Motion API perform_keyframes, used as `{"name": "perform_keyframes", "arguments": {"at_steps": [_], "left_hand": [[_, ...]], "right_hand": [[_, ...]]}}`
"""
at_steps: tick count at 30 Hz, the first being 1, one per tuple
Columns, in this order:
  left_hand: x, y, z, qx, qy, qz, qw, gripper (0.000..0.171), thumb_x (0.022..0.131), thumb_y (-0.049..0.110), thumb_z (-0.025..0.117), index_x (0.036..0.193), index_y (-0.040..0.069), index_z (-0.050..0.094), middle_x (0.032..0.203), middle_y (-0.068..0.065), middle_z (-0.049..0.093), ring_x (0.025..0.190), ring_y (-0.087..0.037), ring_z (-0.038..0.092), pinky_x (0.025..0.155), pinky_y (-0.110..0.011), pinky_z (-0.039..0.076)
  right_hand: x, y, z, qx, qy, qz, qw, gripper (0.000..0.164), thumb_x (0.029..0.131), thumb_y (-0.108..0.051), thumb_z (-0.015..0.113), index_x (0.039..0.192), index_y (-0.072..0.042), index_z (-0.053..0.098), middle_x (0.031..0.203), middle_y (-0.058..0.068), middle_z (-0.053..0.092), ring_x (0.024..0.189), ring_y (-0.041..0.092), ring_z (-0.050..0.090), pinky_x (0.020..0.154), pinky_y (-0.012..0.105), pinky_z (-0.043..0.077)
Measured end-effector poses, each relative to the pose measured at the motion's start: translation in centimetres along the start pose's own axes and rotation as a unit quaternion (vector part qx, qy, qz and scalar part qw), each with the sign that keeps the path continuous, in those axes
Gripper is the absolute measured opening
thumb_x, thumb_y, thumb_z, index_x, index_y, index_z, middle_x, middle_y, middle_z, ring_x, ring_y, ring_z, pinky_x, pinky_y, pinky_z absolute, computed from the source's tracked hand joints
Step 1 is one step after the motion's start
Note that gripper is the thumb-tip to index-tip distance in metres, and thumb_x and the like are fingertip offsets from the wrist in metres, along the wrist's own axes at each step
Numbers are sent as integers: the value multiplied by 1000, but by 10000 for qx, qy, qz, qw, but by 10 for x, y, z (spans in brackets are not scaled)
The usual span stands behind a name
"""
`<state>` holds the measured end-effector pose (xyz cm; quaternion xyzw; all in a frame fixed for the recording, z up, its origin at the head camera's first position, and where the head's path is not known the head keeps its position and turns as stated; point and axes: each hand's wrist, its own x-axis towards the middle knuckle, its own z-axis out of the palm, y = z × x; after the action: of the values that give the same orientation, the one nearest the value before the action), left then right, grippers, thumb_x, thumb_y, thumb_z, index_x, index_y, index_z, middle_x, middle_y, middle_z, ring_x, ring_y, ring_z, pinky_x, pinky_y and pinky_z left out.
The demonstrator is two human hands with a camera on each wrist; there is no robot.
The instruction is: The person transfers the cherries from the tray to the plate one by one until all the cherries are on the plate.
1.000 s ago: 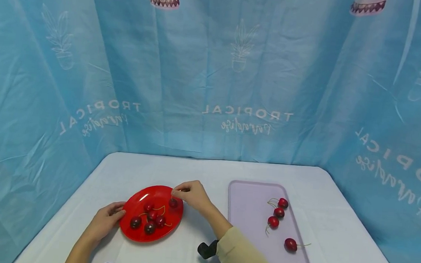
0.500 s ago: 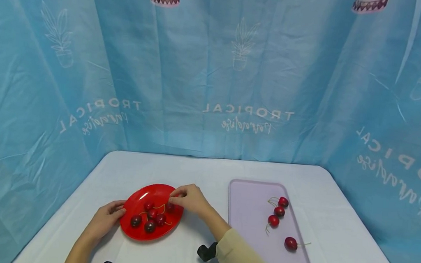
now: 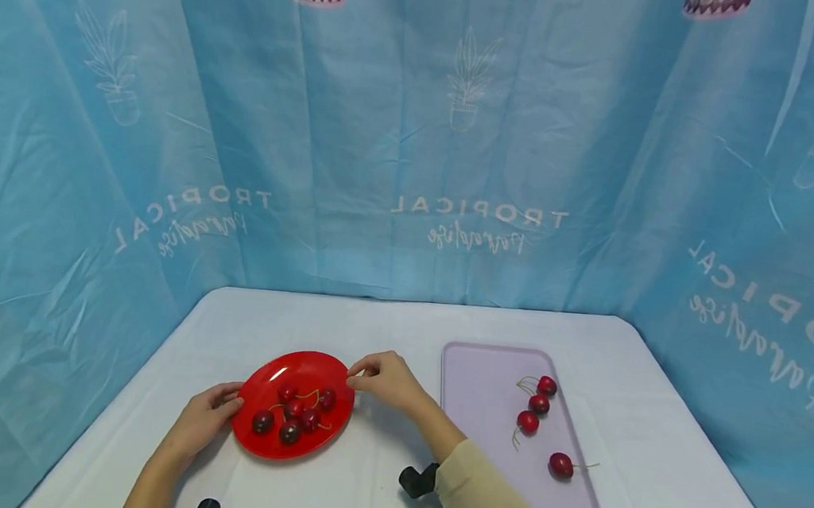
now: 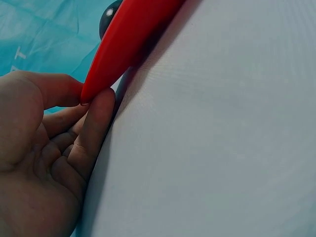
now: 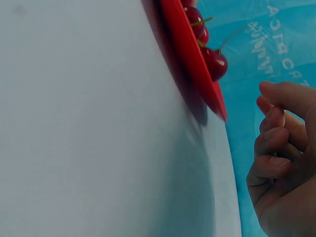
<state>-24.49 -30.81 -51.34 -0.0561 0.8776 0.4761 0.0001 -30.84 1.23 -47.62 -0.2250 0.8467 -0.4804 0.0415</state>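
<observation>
My left hand pinches the near-left rim of a red plate; in the left wrist view the thumb lies over the rim and a finger is under it. Several dark red cherries with green stems sit grouped on the plate, one cherry on the right side of the group. My right hand hovers at the plate's right rim, holding nothing. The right wrist view shows its fingers loosely curled, apart from the plate and the cherries.
On the right of the white table lies a pale purple tray. It bears several cherries along its right half. A blue curtain hangs behind and on both sides.
My right hand set a cherry down beside the others on the plate, let go and drew back to the right. The left hand stayed on the rim.
</observation>
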Motion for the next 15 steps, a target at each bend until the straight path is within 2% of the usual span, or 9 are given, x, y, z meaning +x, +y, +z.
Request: {"name": "perform_keyframes", "arguments": {"at_steps": [6, 15], "left_hand": [[0, 0, 1, 10, 38, 13, 10000, 49, 98, 25, 53, 137, -3, 44, 128, -24, 53, 118, -38, 51, 92, -44, 49], [-4, 1, 0, 37, 67, 258, 9996, 49, 99, 27, 53, 137, -3, 45, 128, -25, 53, 118, -39, 50, 95, -47, 47]], "right_hand": [[-2, 8, -11, -102, 72, 16, 9999, 19, 85, -27, 71, 98, -14, 76, 70, -2, 61, 63, 14, 51, 52, 26, 45], [-10, 17, -32, -144, 241, 33, 9996, 21, 85, -26, 72, 99, -10, 75, 71, -1, 61, 64, 15, 52, 55, 28, 46]]}}
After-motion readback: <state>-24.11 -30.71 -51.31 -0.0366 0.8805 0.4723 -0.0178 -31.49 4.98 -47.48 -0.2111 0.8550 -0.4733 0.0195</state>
